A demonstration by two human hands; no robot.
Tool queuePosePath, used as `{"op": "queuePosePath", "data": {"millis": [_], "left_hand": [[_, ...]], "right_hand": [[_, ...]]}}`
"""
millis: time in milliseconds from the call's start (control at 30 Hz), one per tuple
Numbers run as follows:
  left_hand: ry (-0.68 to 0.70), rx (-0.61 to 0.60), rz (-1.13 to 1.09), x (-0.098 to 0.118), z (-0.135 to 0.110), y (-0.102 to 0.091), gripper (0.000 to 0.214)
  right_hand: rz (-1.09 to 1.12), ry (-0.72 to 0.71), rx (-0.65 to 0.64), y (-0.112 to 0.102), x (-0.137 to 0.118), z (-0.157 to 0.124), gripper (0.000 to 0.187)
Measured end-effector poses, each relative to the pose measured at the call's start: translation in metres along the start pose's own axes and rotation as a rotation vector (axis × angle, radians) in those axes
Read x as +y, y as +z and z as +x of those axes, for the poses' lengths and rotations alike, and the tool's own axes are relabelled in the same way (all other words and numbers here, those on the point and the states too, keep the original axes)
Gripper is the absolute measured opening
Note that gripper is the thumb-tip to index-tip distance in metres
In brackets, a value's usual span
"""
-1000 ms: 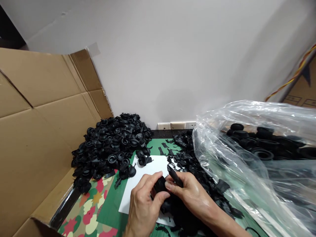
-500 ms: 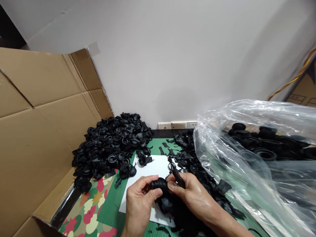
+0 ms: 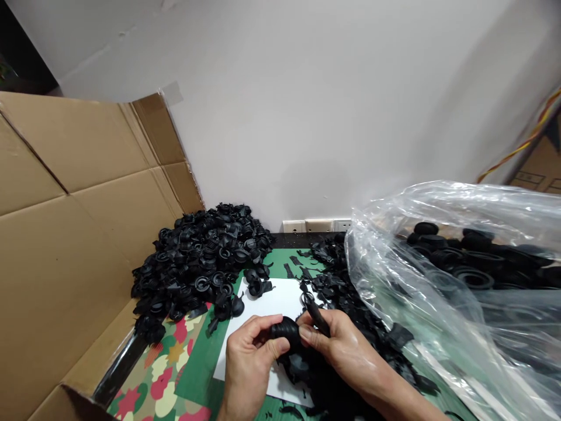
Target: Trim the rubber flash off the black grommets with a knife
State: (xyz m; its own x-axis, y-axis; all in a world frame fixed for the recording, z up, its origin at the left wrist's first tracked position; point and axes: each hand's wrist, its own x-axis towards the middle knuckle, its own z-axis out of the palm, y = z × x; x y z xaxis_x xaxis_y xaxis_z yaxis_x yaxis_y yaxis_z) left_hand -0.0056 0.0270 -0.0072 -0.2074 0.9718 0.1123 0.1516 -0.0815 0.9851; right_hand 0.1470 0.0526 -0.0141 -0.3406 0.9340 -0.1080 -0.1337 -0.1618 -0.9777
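My left hand [image 3: 250,356] grips a black ribbed rubber boot [image 3: 284,332] between thumb and fingers, above a white sheet [image 3: 263,292]. Close on its right side, my right hand [image 3: 335,339] pinches the boot's edge with thumb and forefinger. A slim black-handled tool [image 3: 319,318] with a loop at its far end also rests in my right hand, pointing up and away; its exact kind is unclear. Under both hands lies a dark heap of rubber scraps [image 3: 324,380]. Several similar rubber pieces [image 3: 258,285] lie on the sheet's far left corner.
A large pile of black rubber parts [image 3: 197,257] stands at left, beside a cardboard box [image 3: 87,234]. Thin rubber trimmings [image 3: 346,292] spread along the right. Farther right, a clear plastic bag [image 3: 385,251] holds more black parts. Wall sockets [image 3: 318,225] sit behind the green mat [image 3: 193,374].
The view has shifted slightly, so everything appears a little lower and to the right. Both hands keep nearly the same hold on the boot.
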Motion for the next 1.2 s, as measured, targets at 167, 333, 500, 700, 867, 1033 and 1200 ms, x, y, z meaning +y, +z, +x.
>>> {"op": "queuePosePath", "data": {"millis": [167,333,500,700,867,1033,1200], "left_hand": [[0.03,0.0,0.048,0.0,-0.001,-0.001,0.023],[0.077,0.023,0.115,0.0,-0.004,-0.001,0.024],[0.074,0.012,0.108,-0.003,-0.004,-0.001,0.023],[0.074,0.011,0.104,-0.001,-0.004,-0.001,0.023],[0.082,-0.003,0.124,-0.001,-0.003,-0.002,0.024],[0.004,-0.058,-0.042,-0.003,0.003,0.001,0.021],[-0.456,-0.07,-0.468,-0.004,0.007,0.007,0.03]], "right_hand": [[-0.008,-0.008,0.005,0.0,0.0,0.0,0.029],[-0.037,-0.043,-0.011,-0.002,0.003,0.001,0.031],[-0.03,-0.028,-0.01,-0.002,0.006,0.003,0.03],[-0.059,-0.03,0.0,-0.001,0.004,0.002,0.025],[-0.052,-0.023,0.015,0.0,0.001,0.001,0.028],[-0.044,-0.022,0.051,0.002,0.0,0.003,0.029],[-0.055,-0.021,0.103,-0.001,0.003,0.006,0.029]]}}
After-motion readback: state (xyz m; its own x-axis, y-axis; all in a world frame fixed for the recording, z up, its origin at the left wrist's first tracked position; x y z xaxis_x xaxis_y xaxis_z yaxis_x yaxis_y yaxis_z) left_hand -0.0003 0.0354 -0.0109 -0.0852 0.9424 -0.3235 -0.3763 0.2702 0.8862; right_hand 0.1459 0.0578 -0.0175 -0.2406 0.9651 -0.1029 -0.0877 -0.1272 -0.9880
